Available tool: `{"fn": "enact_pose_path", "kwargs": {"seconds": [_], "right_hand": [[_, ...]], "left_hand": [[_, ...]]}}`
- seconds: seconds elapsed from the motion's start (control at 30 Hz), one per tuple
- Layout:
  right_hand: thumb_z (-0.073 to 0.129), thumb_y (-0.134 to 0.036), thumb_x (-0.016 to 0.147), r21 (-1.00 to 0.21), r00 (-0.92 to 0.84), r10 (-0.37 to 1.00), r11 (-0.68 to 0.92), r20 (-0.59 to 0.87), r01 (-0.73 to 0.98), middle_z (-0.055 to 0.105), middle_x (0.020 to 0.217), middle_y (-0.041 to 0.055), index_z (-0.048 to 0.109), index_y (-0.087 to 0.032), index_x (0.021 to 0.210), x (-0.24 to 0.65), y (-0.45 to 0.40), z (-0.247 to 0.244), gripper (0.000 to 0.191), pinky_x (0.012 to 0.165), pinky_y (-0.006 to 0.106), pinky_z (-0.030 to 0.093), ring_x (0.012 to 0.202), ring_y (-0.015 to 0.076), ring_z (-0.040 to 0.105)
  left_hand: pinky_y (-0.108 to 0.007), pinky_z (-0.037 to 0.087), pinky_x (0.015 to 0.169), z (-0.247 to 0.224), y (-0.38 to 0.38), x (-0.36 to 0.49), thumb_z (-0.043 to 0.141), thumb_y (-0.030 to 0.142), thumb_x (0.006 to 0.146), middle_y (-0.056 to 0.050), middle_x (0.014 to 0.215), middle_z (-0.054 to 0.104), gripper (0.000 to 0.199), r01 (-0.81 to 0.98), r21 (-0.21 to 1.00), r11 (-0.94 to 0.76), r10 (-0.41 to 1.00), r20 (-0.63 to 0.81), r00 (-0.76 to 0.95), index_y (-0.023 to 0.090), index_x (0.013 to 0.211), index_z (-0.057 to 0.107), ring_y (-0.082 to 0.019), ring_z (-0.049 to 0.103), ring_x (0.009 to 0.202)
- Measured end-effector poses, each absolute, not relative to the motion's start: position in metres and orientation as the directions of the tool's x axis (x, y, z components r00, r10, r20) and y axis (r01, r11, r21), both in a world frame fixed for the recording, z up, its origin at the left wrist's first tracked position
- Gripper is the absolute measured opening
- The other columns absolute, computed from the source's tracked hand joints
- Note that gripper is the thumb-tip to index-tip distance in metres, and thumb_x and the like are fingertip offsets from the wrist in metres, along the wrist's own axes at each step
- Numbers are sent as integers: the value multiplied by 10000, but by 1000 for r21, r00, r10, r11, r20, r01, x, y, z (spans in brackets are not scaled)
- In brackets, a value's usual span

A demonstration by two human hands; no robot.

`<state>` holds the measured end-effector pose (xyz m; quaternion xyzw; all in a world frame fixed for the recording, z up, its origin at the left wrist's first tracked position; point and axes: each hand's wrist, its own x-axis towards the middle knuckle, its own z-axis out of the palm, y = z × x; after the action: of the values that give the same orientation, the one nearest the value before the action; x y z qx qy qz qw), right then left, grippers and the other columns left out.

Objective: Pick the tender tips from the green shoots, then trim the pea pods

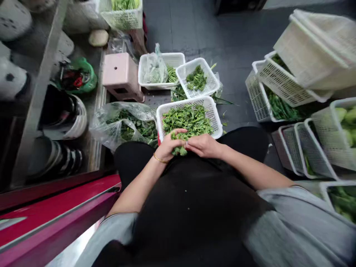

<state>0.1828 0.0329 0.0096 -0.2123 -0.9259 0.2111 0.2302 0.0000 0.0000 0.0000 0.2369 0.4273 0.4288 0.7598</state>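
Black apron (pixel 194 207) nearest; beyond, at white basket's (pixel 213 115) near edge, left hand (pixel 167 147) curls fingers round a leafy green sprig (pixel 180 151), right hand (pixel 204 145) closed against it, hold unclear; likely light, tender, bruisable, best pinched by its stem.

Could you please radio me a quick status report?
Left hand holding green sprigs; right hand close alongside, grip unclear. White basket of greens just beyond both.

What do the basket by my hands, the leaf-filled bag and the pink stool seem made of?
Basket: smooth white plastic, likely molded, with perforated walls. Bag: probably glossy plastic film, wrinkled and see-through. Stool: apparently matte plastic, given rounded edges and holed top; finish is blurred.
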Motion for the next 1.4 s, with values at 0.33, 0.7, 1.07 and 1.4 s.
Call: {"fn": "enact_pose_path", "kwargs": {"seconds": [0.33,0.7,1.07,1.4], "right_hand": [[460,-312,924,-557,-643,766,530,-9,639,640,829,59,592,-150,882,202,75,21,212,660,240,395,729,141,571],[467,-222,855,-202,-554,786,517,-274,832,632,1053,186,614,-90,1058,187,139,-29,283,741,337,432,897,262,607],[568,-504,816,-954,-743,599,-175,-299,242,658,645,8,624,-152,874,175,56,26,362,564,252,480,563,125,612],[393,-462,932,-424,-906,420,831,55,360,586,852,86,574,-124,950,178,58,66,384,550,248,293,660,138,477]], "left_hand": [[-171,393,375,-8,9,-17,690,186,595,5,660,582,400,-564,673,480,877,-364,313,111,983,629,-72,493,475],[-170,404,407,-11,13,-21,732,196,624,-53,780,673,252,-430,749,504,864,-439,248,134,802,566,-163,652,653],[-234,445,682,5,8,-11,805,271,590,-27,839,663,434,-60,957,283,930,-258,260,138,961,624,-138,602,736],[-244,446,556,8,-3,-28,772,248,576,-58,604,662,253,-249,800,545,748,-330,575,99,720,625,-146,609,539]]}}
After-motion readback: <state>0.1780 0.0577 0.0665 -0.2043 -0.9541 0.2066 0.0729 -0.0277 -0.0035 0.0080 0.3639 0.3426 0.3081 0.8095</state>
